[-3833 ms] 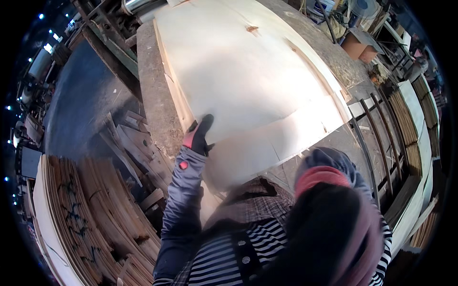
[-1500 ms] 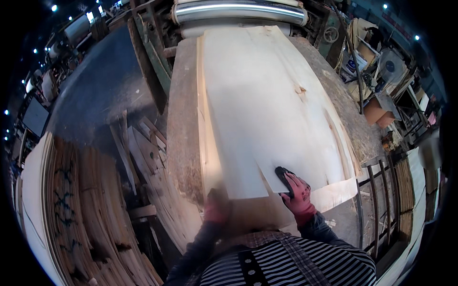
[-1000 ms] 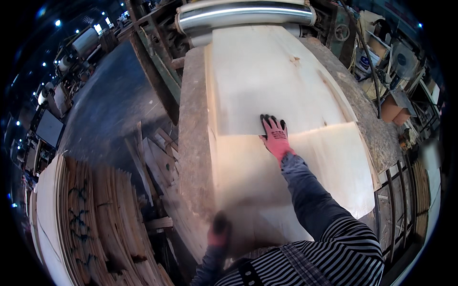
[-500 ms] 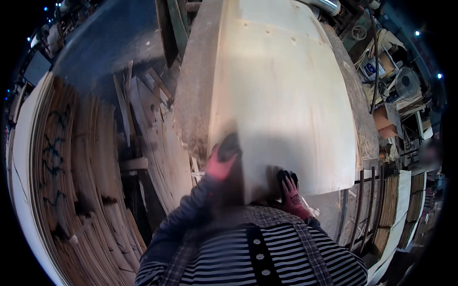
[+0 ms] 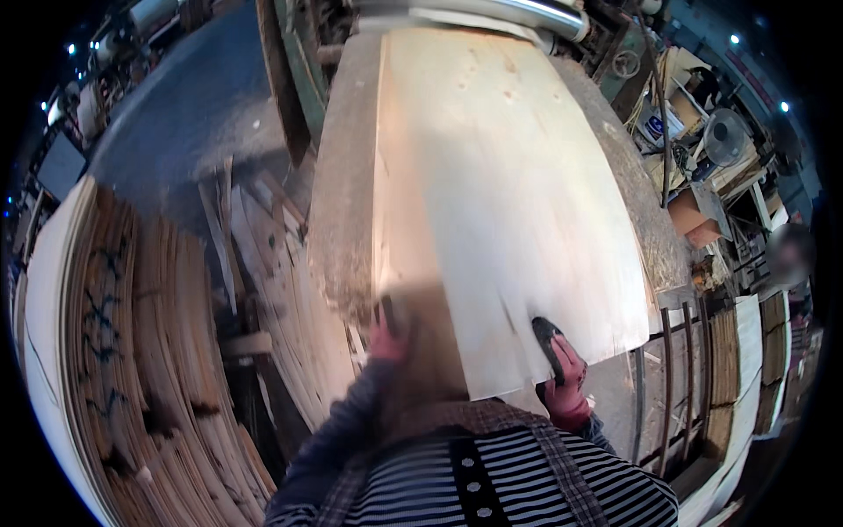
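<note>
A large pale wood veneer sheet stretches away from me over a worn bench. Under its left side shows a browner wood sheet, whose near part is smeared. My right hand, in a pink glove with dark fingertips, grips the pale sheet's near edge, right of its near left corner. A short dark split runs in from that edge, left of this hand. My left hand, gloved alike, is at the near left edge of the browner sheet. Motion blurs its fingers, so their grip is unclear.
A shiny metal roller crosses the bench's far end. Tall stacked veneer stands at left, with loose wood strips beside the bench. Metal bars and more stacks stand at right, below a cardboard box.
The view has shifted, showing more of the roller. My left hand has moved nearer me and slightly left, off the pale sheet's edge. My right hand has turned and closed on the near edge.
</note>
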The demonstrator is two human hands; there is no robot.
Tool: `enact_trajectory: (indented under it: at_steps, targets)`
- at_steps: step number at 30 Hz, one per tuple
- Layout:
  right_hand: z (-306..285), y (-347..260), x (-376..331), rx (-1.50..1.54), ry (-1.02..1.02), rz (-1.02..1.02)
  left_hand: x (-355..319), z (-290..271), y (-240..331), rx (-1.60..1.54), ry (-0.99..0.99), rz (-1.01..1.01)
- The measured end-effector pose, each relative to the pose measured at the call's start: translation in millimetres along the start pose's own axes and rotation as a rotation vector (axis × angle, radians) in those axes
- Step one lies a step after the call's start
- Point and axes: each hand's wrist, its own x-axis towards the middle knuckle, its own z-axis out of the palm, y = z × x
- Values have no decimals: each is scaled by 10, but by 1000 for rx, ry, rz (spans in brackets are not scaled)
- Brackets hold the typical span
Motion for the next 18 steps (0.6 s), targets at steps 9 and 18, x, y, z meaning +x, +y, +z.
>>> enact_trajectory:
  at_steps: [9, 18]
  targets:
    - [278, 160, 1159, 41, -99, 85, 253, -66, -262, -428, -159, -47]
    - [1091, 921, 2430, 49, 32, 111, 221, 106, -479, -375, -188, -319]
